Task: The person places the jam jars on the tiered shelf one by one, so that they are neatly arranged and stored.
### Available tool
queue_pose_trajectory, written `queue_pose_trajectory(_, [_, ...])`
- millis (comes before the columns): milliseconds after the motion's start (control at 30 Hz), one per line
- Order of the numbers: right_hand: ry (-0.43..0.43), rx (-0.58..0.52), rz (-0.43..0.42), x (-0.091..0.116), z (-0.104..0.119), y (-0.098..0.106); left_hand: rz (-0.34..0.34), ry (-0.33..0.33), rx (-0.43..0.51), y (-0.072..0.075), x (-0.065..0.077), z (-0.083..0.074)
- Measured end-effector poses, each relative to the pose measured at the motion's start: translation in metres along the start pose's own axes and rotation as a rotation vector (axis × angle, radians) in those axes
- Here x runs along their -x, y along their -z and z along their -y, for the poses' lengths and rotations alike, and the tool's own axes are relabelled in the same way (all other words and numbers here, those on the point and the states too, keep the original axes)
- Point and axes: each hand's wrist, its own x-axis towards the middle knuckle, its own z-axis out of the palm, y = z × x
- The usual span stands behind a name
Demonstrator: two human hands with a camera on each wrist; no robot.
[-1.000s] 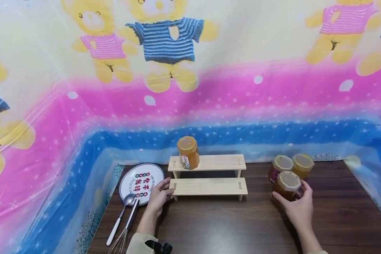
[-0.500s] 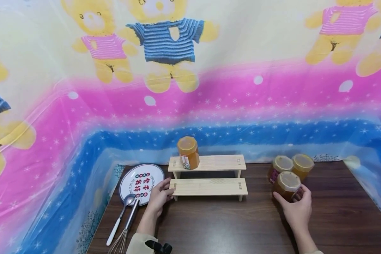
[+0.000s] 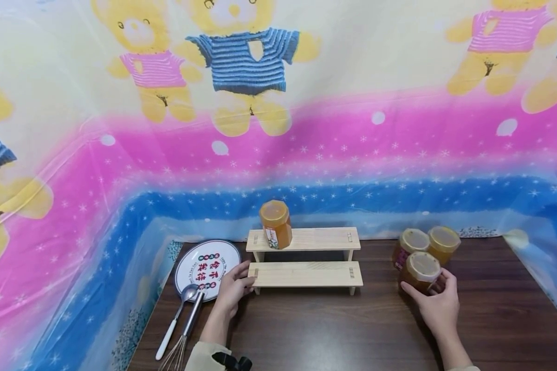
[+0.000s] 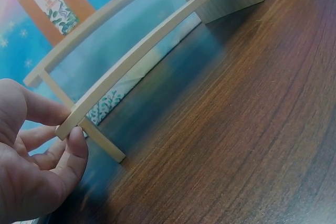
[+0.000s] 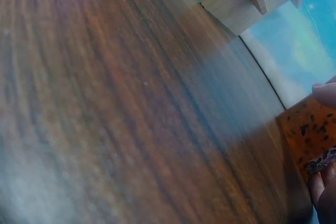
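Observation:
A two-step wooden rack (image 3: 306, 274) stands on the table, and my left hand (image 3: 232, 292) pinches the left end of its lower shelf. In the left wrist view the thumb (image 4: 77, 148) lies under the board's edge, with a finger above it. On the upper step sits an orange jar (image 3: 277, 226) with a label. Over to the right, my right hand (image 3: 438, 306) grips a lidded jar (image 3: 420, 272) between thumb and fingers. Dark specks show in that amber jar (image 5: 310, 132) in the right wrist view. Two more jars, one with a purple label (image 3: 410, 247) and one yellow (image 3: 444, 245), stand right behind it.
On the left lies a white plate (image 3: 192, 263) with printed characters. A white-handled spoon (image 3: 171, 327) and a wire whisk (image 3: 185, 330) rest by it, their ends over its rim. A patterned cloth (image 3: 353, 144) hangs behind the dark wooden table (image 3: 325, 330).

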Motion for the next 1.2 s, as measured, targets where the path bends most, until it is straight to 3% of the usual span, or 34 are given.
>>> queue_pose_trajectory(500, [-0.029,0.016,0.005,0.002,0.005,0.008,0.004,0.016,0.000,0.000,0.002,0.000])
queue_pose_trajectory(800, [0.008,0.001,0.005,0.003,0.031,0.016,0.004,0.002,0.000,0.001,0.003,0.000])
queue_pose_trajectory(1000, [0.006,0.017,0.065,0.004,0.053,0.024,0.016,-0.018,-0.002,0.001,0.003,0.000])
queue_pose_trajectory(1200, [0.117,-0.008,0.095,0.003,0.076,0.022,0.016,-0.022,0.002,0.000,0.003,-0.001])
